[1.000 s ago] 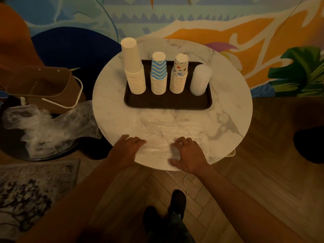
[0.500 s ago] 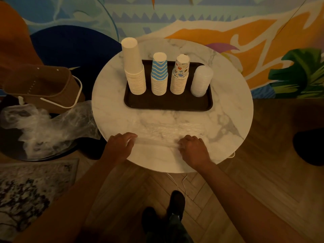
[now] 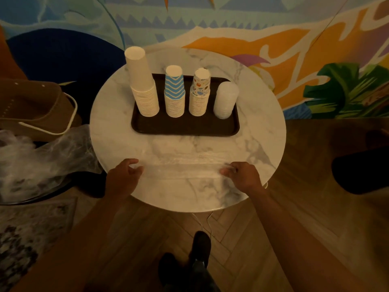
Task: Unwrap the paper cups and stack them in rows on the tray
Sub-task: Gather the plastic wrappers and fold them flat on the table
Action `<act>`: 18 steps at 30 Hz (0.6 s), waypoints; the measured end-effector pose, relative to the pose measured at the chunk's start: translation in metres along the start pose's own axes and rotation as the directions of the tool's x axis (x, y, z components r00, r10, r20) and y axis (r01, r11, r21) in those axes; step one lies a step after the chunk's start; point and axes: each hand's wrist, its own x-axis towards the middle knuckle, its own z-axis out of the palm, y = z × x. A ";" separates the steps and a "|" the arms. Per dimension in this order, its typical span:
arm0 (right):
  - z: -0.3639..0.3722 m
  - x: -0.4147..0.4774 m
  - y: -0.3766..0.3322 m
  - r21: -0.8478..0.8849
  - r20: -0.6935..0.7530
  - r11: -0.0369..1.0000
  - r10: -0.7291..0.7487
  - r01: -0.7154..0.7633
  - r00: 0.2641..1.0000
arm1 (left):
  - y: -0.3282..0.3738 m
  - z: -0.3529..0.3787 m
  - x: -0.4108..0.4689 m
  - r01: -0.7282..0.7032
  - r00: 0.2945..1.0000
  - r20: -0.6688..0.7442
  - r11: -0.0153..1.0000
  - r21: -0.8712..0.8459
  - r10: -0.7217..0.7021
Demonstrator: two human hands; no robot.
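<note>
A round white marble table (image 3: 259, 127) is seen from above at the centre of the frame. It is set on a herringbone wood floor (image 3: 242, 239), with a brightly painted mural wall (image 3: 273, 39) across the top. On the table's far half a dark brown rectangular tray (image 3: 185, 128) is placed. Four upside-down stacks are lined up on it in one row: a tall plain white paper cup stack (image 3: 144, 85) at left, a blue zigzag paper cup stack (image 3: 174, 93), a multicoloured printed paper cup stack (image 3: 200, 93) and a short frosted white stack (image 3: 225, 101) at right. Near the table's lower edge a strip of clear plastic wrap (image 3: 181, 168) is held taut between the left hand (image 3: 122, 180) and the right hand (image 3: 244, 177), with fingers curled on each end. At the left edge, crumpled clear plastic (image 3: 42, 161) and a brown bag (image 3: 35, 106) are seen.
</note>
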 end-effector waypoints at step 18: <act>0.000 0.019 0.007 -0.006 0.139 0.999 0.051 -0.051 0.989 | 0.031 0.060 -0.031 -0.677 0.694 0.144 0.572 0.463 0.705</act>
